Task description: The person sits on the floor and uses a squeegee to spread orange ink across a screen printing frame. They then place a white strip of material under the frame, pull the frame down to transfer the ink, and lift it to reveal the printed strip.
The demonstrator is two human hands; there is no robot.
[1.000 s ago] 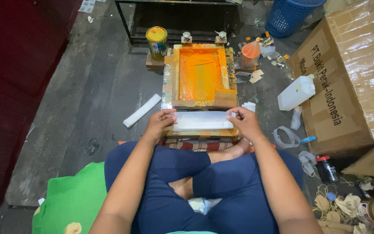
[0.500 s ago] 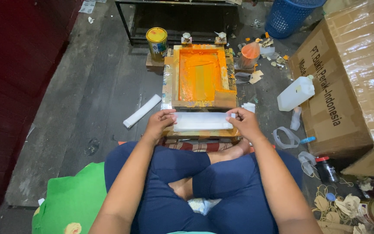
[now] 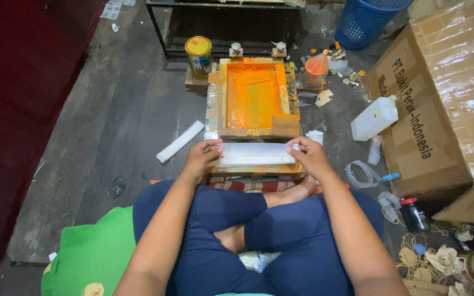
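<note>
Seated cross-legged on the floor point(image 3: 111, 109), knees in dark blue nearest the camera, green cushion point(image 3: 91, 255) off to the left behind the grip.

Left hand point(image 3: 201, 159) pinching the left end of a white strip point(image 3: 256, 154), fingers curled over its edge. Right hand point(image 3: 309, 156) pinching the right end, thumb and forefinger pressed together on the corner. Strip held flat and level between both hands, lying over the near rail of the screen frame point(image 3: 252, 98); touching the rail or just above it cannot be told.

Judged light, thin and flexible: likely plastic or paper film, prone to sag or curl if held at one end only. Two-end hold suits it. Edges the safe place to grip; centre best kept free of fingers, given wet orange ink just beyond.

Directly ahead of the grip: frame with orange-stained mesh, ink spread across the well, wooden block at its near right corner.

Left of the grip: second white strip point(image 3: 180, 141) loose on the boards.

Right of the grip: white jug point(image 3: 375, 118), small bottle point(image 3: 374, 149), tape loop point(image 3: 360, 174), red-capped bottle point(image 3: 412, 214), large cardboard box point(image 3: 445, 98) wrapped in film.

Beyond the frame: yellow-lidded tin point(image 3: 199, 55) to the left, orange-stained cup point(image 3: 316, 70) to the right, blue basket point(image 3: 368, 19) farther back, dark metal rack point(image 3: 226, 22) at the far edge.
</note>
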